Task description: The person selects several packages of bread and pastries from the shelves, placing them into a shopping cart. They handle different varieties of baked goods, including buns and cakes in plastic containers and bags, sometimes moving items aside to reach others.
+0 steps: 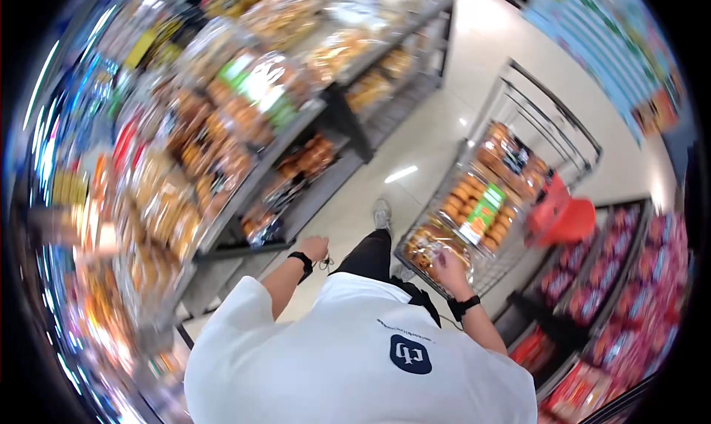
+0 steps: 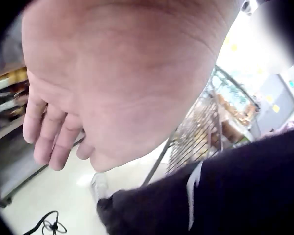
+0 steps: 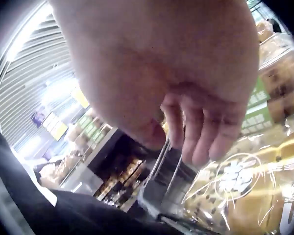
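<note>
My left hand (image 1: 313, 248) hangs beside my body with its fingers loosely bent and nothing in them; the left wrist view shows the palm and relaxed fingers (image 2: 63, 137). Over the near end of a wire shopping cart (image 1: 554, 98) is my right hand (image 1: 450, 270), its fingers hanging loosely bent. Right below it lies a clear-wrapped bag of bread (image 1: 424, 248) with dark spots, whose printed wrapper (image 3: 235, 181) shows beside the fingertips in the right wrist view. Farther along the cart lie a pack of small round buns (image 1: 463, 198) with a green label and packs of browned bread (image 1: 500, 154).
A bakery shelf (image 1: 296, 131) stacked with bagged bread runs along the left. A red plastic piece (image 1: 559, 213) sits at the cart's right side. Pink packages (image 1: 618, 291) fill a rack at right. Pale tiled floor (image 1: 404, 139) lies between shelf and cart.
</note>
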`<state>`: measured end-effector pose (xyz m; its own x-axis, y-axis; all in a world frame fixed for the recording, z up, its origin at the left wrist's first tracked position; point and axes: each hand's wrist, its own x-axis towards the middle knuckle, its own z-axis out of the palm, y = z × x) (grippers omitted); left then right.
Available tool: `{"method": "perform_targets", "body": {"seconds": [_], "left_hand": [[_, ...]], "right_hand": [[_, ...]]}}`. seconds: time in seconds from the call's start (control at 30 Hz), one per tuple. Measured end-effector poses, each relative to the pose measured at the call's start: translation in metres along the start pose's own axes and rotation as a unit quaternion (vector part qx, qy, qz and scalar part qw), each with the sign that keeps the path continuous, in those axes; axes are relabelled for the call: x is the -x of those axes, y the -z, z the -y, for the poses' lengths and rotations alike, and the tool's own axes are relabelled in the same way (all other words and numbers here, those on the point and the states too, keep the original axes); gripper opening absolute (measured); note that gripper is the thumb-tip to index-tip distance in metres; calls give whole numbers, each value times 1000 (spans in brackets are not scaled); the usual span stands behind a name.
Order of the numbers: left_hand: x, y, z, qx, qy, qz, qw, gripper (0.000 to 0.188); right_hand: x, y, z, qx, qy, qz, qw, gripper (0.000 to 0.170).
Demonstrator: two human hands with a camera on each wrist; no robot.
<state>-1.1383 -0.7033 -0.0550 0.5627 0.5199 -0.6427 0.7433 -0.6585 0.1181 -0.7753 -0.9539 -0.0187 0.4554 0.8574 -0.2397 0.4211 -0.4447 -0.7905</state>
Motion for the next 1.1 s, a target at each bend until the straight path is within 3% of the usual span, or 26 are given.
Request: {"method": "perform_targets", "body": {"seconds": [0.07, 0.13, 0.17, 0.2, 0.27, 0.33, 0.37, 0.4, 0.47, 0.53, 0.6, 0.67, 0.77, 0.83, 0.87, 0.93, 0.97, 1.0, 1.03, 1.07, 1.1], "left_hand": [[53, -83, 28, 86, 68, -1, 994, 22], [106, -145, 40, 204, 112, 40, 972, 22], [126, -179, 49, 240, 145, 132, 951, 22], [146, -217, 58, 276, 173, 224, 918, 23], [187, -298, 58, 428, 365, 198, 802, 24], [224, -292, 40, 338, 263, 240, 871, 26], [243, -277, 25, 424, 315, 199, 825, 28], [251, -278, 23, 434, 316, 197, 820, 28], [262, -290, 26, 385, 181, 165, 890, 29], [252, -329, 40, 348, 187, 138, 908, 20], [247, -376, 64, 628, 227, 106, 737, 19], [261, -349, 74, 635, 229, 68, 735, 19], [280, -333, 97, 698, 346, -49, 626, 21], [290, -349, 126, 690, 336, -50, 639, 21], [295, -354, 140, 678, 331, -54, 655, 21], [307, -365, 169, 699, 333, -46, 632, 21], [313, -370, 185, 631, 281, -19, 723, 22], [318, -377, 200, 552, 224, 8, 803, 22], [318, -387, 211, 687, 317, -8, 654, 24], [322, -389, 220, 687, 317, -8, 654, 24], [328, -387, 229, 697, 331, -27, 635, 25]], "right_hand": [[1, -20, -12, 60, 54, 201, 976, 28], [4, -27, -5, 98, 60, 255, 960, 30], [6, -31, -3, 127, 44, 295, 946, 32], [5, -37, -4, 138, 57, 306, 940, 32], [-5, -53, -20, 141, 39, 350, 925, 34], [-12, -66, -23, 206, 82, 354, 909, 37], [-13, -70, -16, 246, 52, 346, 904, 38], [-14, -75, -8, 286, 20, 334, 898, 40], [-13, -82, 4, 294, 33, 317, 901, 41], [-24, -93, -14, 326, 39, 282, 901, 41], [-23, -93, -1, 348, 15, 274, 896, 40], [-25, -93, 5, 332, -61, 291, 895, 43], [-29, -103, -33, 370, -71, 263, 888, 44], [-21, -119, -47, 431, -100, 185, 878, 39], [-9, -125, -27, 434, -102, 183, 876, 39], [21, -138, 6, 384, -146, 101, 906, 38], [18, -146, -39, 432, -100, 78, 893, 45], [20, -150, -40, 433, -100, 77, 892, 45], [22, -155, -37, 433, -118, 47, 892, 46], [25, -158, -38, 432, -136, 17, 891, 47], [5, -161, -92, 495, -144, 82, 853, 47]]}}
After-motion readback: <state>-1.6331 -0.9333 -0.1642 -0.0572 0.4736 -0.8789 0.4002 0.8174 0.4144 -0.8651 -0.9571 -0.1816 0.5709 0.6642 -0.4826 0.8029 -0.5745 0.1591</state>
